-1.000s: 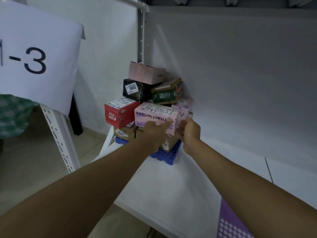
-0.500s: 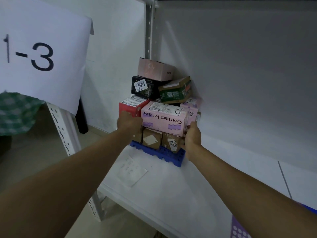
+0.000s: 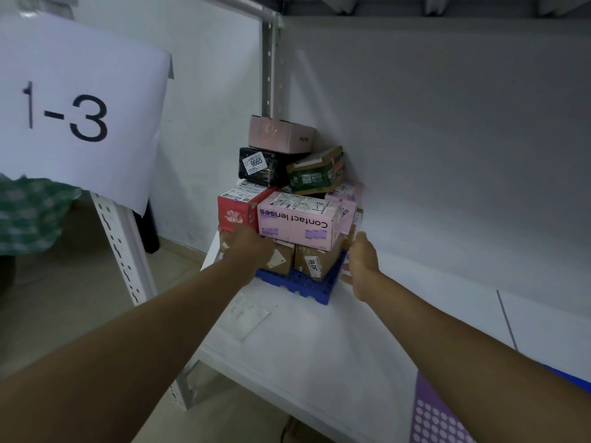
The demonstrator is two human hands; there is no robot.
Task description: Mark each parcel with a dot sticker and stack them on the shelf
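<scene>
On the white shelf (image 3: 319,340), parcels are stacked in the back left corner on a blue plastic pallet (image 3: 307,282). In front sits a pink contact-lens box (image 3: 297,222), its print upside down and a white label on top; beside it on the left is a red box (image 3: 238,206). Above are a black box (image 3: 262,169) tagged 9665, a green-taped carton (image 3: 316,174) lying tilted, and a pale pink box (image 3: 281,134) on top. Brown cartons (image 3: 315,260) form the bottom layer. The left hand (image 3: 252,247) presses the stack's lower left; I cannot tell how its fingers lie. The right hand (image 3: 361,266) is at the pallet's right corner, fingers straight and apart. A purple dot-sticker sheet (image 3: 438,414) lies near the shelf's front edge
</scene>
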